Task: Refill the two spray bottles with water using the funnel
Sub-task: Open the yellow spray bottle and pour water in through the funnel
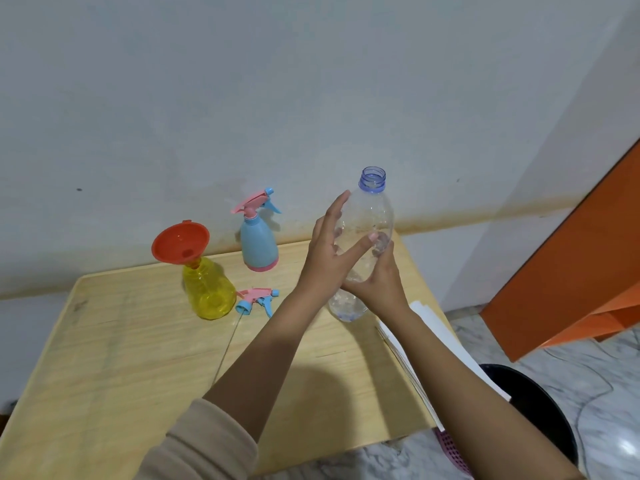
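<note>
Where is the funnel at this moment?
In the head view, the orange funnel sits tilted in the neck of the yellow spray bottle, left of the blue spray bottle on the wooden table.

Probably a home: stained wall (207, 98), small wooden table (121, 341), marble floor (606, 358), orange cabinet (571, 271).

Two spray bottles: a yellow bottle (209, 292) and a blue bottle (259, 245). One funnel (180, 240). Two spray heads (a loose head (258, 301), a fitted head (256, 202)). One clear bottle (372, 216). Two hands: left hand (327, 251), right hand (381, 282). One table (104, 341).
</note>
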`<state>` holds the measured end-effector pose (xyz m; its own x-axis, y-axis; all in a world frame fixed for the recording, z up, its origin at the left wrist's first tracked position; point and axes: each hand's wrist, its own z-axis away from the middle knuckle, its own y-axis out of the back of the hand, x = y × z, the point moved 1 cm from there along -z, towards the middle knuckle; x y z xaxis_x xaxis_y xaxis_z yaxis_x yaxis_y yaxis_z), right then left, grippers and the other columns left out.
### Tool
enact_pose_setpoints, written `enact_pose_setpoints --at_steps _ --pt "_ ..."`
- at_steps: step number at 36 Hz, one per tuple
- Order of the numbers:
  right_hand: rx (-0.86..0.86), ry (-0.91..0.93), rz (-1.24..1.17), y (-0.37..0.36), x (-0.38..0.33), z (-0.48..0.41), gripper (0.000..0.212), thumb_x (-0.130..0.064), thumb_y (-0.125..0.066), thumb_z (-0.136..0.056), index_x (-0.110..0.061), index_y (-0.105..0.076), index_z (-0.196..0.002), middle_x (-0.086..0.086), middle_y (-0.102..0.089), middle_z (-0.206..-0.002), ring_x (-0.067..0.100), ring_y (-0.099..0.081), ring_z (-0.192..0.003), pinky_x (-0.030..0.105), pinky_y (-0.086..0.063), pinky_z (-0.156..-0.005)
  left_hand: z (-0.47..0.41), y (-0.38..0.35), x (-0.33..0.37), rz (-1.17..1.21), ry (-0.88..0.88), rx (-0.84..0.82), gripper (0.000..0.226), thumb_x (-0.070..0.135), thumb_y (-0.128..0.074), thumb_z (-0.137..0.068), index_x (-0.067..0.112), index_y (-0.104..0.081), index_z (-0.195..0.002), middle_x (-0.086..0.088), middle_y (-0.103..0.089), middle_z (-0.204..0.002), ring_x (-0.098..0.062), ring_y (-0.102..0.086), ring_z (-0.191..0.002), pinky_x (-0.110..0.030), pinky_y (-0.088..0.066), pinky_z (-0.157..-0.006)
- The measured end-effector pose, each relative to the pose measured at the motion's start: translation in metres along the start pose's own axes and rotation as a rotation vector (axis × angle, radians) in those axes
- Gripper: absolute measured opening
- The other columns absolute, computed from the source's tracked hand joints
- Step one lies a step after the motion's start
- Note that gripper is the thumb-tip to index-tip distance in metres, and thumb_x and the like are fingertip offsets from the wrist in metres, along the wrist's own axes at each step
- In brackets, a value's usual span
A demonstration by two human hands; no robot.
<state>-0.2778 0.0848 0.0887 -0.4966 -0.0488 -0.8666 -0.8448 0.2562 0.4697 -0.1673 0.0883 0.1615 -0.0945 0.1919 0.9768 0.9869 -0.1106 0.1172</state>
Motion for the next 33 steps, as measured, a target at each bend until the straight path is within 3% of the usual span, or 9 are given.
enact_pose_setpoints --at_steps 8,16,20,22,24,27,29,33 --pt "-0.087 0.009 -0.045 0.003 0.007 -0.003 0.106 -0.032 -0.087 -0.057 -0.017 -0.023 -0.14 -0.001 -0.039 -0.14 0.016 -0.038 -0.131 0.031 -0.036 -0.106 0.003 0.003 0.004 -0.039 0.007 0.021 0.064 0.03 -0.073 -0.082 0.067 -0.032 -0.114 0.0 -0.039 -0.136 -0.022 -0.046 -0.126 -0.044 -0.044 -0.102" --pt "-0.128 0.031 -0.046 0.01 0.004 -0.002 0.1 -0.025 -0.086 -0.061 -0.018 -0.026 -0.141 0.0 -0.04 -0.136 0.013 -0.038 -0.128 0.025 -0.035 -0.101 0.001 0.003 0.0 -0.061 -0.023 0.029 0.063 0.028 -0.071 -0.083 0.046 -0.035 -0.131 -0.003 -0.04 -0.135 -0.021 -0.048 -0.122 -0.023 -0.042 -0.085" --pt "-0.084 0.002 0.003 0.009 0.004 -0.002 0.095 -0.038 -0.084 -0.058 -0.024 -0.034 -0.137 -0.002 -0.046 -0.129 0.01 -0.045 -0.12 0.03 -0.043 -0.097 0.001 0.0 -0.002 -0.133 -0.052 0.095 0.067 0.03 -0.071 -0.082 0.041 -0.035 -0.137 0.001 -0.034 -0.122 -0.014 -0.047 -0.113 -0.011 -0.04 -0.081" --pt "-0.056 -0.005 -0.003 0.009 0.004 0.0 0.087 -0.04 -0.083 -0.06 -0.025 -0.039 -0.134 -0.001 -0.048 -0.128 0.011 -0.048 -0.118 0.032 -0.046 -0.095 0.001 -0.002 -0.002 -0.135 -0.057 0.118 0.068 0.027 -0.072 -0.082 0.039 -0.036 -0.138 0.001 -0.03 -0.122 -0.014 -0.044 -0.115 -0.018 -0.042 -0.091" --pt "-0.01 -0.025 -0.061 0.012 0.001 0.006 0.08 -0.026 -0.081 -0.066 -0.018 -0.039 -0.134 0.002 -0.043 -0.131 0.014 -0.046 -0.119 0.031 -0.044 -0.096 0.001 -0.003 -0.003 -0.115 -0.059 0.131 0.068 0.025 -0.072 -0.081 0.038 -0.037 -0.137 0.0 -0.029 -0.12 -0.013 -0.043 -0.116 -0.029 -0.043 -0.1" --pt "0.081 -0.011 -0.126 0.016 -0.002 0.019 0.069 -0.014 -0.077 -0.071 -0.013 -0.041 -0.131 0.002 -0.043 -0.13 0.017 -0.049 -0.117 0.034 -0.046 -0.097 0.003 -0.003 -0.003 -0.09 -0.066 0.122 0.067 0.025 -0.072 -0.082 0.035 -0.036 -0.138 0.002 -0.033 -0.119 -0.01 -0.042 -0.113 -0.033 -0.045 -0.099" --pt "0.147 -0.001 -0.134 0.016 -0.007 0.03 0.059 -0.01 -0.074 -0.073 -0.011 -0.046 -0.125 0.001 -0.046 -0.124 0.015 -0.051 -0.113 0.03 -0.047 -0.092 0.006 0.0 -0.003 -0.059 -0.066 0.113 0.064 0.024 -0.071 -0.083 0.029 -0.038 -0.137 0.002 -0.037 -0.122 -0.01 -0.043 -0.115 -0.029 -0.045 -0.095" --pt "0.272 0.032 -0.179 0.014 -0.019 0.053 0.038 -0.004 -0.068 -0.078 -0.014 -0.052 -0.11 -0.002 -0.053 -0.11 0.009 -0.054 -0.102 0.022 -0.046 -0.083 0.014 0.012 -0.009 -0.002 -0.05 0.113 0.046 0.023 -0.066 -0.087 0.02 -0.047 -0.129 0.0 -0.048 -0.127 -0.007 -0.046 -0.116 -0.007 -0.038 -0.086"
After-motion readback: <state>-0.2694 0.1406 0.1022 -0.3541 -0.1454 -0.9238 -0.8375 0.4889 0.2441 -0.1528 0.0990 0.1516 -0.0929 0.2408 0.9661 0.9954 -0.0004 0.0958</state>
